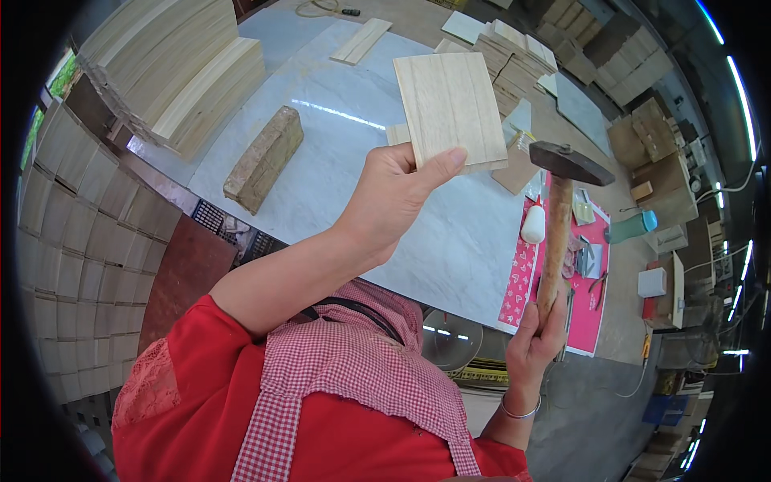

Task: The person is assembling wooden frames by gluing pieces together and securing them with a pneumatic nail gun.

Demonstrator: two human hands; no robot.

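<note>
Head view: the left hand (393, 197) is raised above the marble table (337, 153), thumb and fingers pinching the lower corner of a pale board (448, 108) held upright in the air. The right hand (540, 333) is closed around the wooden handle of a hammer (558, 217), head up, just off the table's right edge. To work well, I would judge the board needs a firmer hold or the table under it before any blow. A brick (265, 157) lies near the table's left edge; a white bottle (533, 225) stands on the pink mat (590, 309) at the right corner. The table's middle offers open room; board stacks (173, 64) crowd the far left.
</note>
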